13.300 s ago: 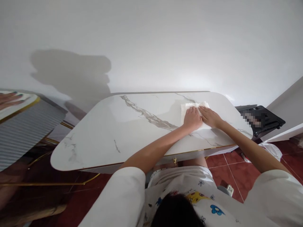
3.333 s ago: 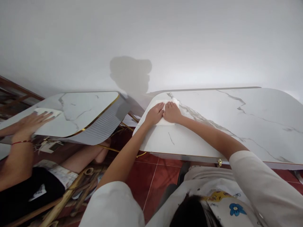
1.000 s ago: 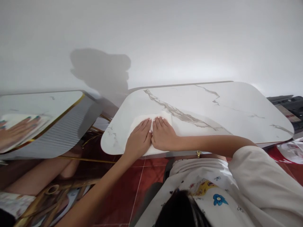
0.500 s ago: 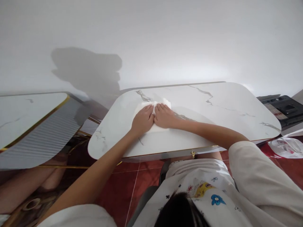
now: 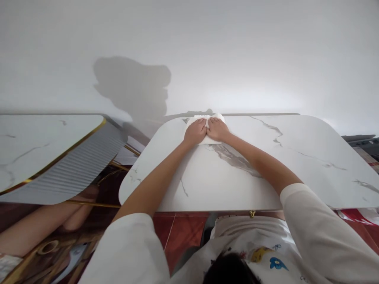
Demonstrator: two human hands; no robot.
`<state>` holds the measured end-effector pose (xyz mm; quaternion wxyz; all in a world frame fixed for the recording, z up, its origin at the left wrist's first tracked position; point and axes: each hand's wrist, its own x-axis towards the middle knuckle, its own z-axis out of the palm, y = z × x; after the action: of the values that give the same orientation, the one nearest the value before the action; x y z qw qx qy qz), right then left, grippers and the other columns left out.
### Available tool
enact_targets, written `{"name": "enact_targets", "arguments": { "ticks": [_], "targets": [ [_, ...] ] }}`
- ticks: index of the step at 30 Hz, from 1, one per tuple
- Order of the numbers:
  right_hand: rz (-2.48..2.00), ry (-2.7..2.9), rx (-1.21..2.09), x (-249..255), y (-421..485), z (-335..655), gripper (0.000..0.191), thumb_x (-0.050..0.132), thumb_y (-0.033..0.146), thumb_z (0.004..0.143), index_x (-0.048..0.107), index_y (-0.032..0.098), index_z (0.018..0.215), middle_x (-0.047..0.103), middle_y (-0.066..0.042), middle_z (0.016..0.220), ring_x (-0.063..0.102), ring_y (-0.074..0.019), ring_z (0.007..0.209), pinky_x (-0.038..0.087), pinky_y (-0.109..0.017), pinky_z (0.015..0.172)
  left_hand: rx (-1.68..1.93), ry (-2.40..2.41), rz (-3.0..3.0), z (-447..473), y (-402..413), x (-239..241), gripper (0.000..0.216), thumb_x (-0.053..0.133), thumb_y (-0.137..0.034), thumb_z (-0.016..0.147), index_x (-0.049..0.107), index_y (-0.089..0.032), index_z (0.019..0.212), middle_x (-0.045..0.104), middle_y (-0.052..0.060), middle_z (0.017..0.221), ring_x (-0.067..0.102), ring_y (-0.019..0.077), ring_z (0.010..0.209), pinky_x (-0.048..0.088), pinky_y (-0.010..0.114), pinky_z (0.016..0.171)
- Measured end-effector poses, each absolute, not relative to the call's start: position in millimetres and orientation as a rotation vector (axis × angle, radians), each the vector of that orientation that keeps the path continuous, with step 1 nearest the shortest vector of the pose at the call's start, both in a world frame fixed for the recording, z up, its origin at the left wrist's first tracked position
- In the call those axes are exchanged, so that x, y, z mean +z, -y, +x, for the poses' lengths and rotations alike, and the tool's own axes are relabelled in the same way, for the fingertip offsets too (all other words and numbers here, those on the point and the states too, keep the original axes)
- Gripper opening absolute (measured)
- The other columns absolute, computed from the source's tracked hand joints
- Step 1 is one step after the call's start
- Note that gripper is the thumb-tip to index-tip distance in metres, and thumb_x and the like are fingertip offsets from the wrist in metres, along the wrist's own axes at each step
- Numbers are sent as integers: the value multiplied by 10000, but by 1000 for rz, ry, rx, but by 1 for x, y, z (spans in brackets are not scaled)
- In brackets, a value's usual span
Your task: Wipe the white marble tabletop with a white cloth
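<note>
My left hand [image 5: 195,132] and my right hand [image 5: 218,129] lie side by side, fingers stretched flat, pressing a white paper towel [image 5: 207,140] against the white marble-patterned table [image 5: 242,185]. The towel sits at the table's far edge, close to the wall. Most of it is hidden under my palms. Both my arms reach out straight across the tabletop.
A second marble table with a gold rim and ribbed grey side [image 5: 56,157] stands at the left. Beneath it show another person's bare legs [image 5: 44,225]. A white wall [image 5: 266,59] rises behind. Red floor tiles [image 5: 180,232] lie below. A dark device [image 5: 363,144] sits at the right.
Both hands have pushed the towel away from me, from the near left part of the table to its far edge by the wall.
</note>
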<state>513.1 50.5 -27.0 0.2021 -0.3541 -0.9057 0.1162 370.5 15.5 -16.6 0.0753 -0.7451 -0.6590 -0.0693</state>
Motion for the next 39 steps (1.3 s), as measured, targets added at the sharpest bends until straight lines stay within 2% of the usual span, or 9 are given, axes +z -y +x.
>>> {"name": "enact_targets", "arguments": {
  "ticks": [9, 20, 30, 39],
  "targets": [
    [-1000, 2562, 304, -38, -105, 515, 532, 317, 261, 926, 442, -25, 1357, 449, -195, 1437, 370, -277, 1347, 232, -365, 1129, -315, 1917, -2166, 378, -68, -31, 446, 361, -183, 857, 570, -92, 1241, 600, 145, 1289, 517, 252, 1243, 386, 401, 1089],
    [-1198, 2547, 362, -49, -118, 576, 576, 287, 247, 925, 344, -24, 1430, 346, -196, 1506, 291, -286, 1403, 193, -412, 1152, -271, 1887, -2275, 443, -90, -37, 416, 349, -132, 884, 559, -47, 1232, 579, 183, 1306, 504, 264, 1254, 361, 391, 1095],
    [-1159, 2556, 301, -40, -47, 599, 573, 298, 242, 915, 366, -27, 1417, 375, -199, 1490, 324, -279, 1387, 217, -407, 1149, -219, 1890, -2322, 461, -19, -28, 490, 321, -163, 909, 467, 43, 1328, 491, 206, 1396, 427, 252, 1330, 277, 344, 1157],
    [-1123, 2569, 324, -23, 50, 621, 583, 279, 250, 920, 364, -46, 1415, 379, -206, 1485, 320, -298, 1392, 233, -421, 1157, -96, 1989, -2361, 481, 82, -6, 520, 260, -214, 934, 394, 6, 1386, 416, 187, 1463, 349, 236, 1386, 262, 389, 1169]
  ]
}}
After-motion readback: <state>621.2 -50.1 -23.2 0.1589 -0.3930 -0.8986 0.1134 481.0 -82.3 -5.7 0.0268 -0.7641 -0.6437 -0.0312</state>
